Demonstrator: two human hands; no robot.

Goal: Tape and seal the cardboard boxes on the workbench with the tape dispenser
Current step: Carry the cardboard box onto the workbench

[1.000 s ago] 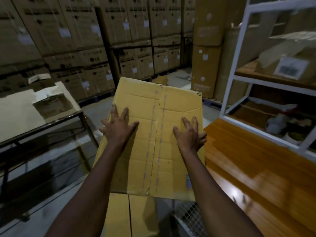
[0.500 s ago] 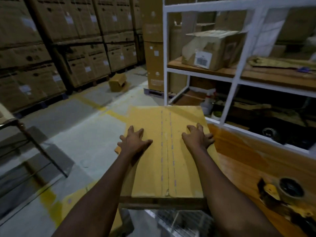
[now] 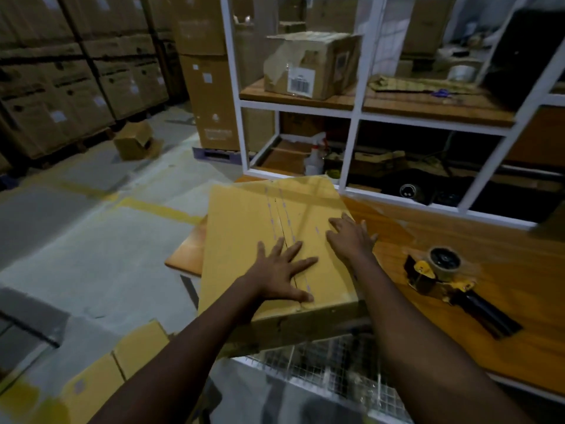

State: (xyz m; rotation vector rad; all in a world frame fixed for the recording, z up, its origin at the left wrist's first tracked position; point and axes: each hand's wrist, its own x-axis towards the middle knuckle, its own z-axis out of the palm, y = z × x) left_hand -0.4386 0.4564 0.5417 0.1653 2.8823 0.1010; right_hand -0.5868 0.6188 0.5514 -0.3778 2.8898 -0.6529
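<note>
A: How are the arms and hands posed?

B: Both arms are stretched forward. The left hand is laid flat on top of the cardboard box, with fingers spread wide across the centre seam. The right hand is set on the same top, nearer its right edge, with fingers likewise spread. Nothing is gripped by either.

A: Where is the box, and what can be counted?

B: The box is placed at the left end of the wooden desk, slightly askew. One box, one tape dispenser and two hands are counted there. The dispenser is laid on the desk to the right of the box, apart from it and untouched. One torn box is seen on the white shelf behind.

A: What is hidden or unclear?

B: The box's near wall is partly covered by the forearms. The right fingertips are blurred. Whether the seam is sealed cannot be told. Flat yellow cardboard at the lower left is cut off by the left arm.
</note>
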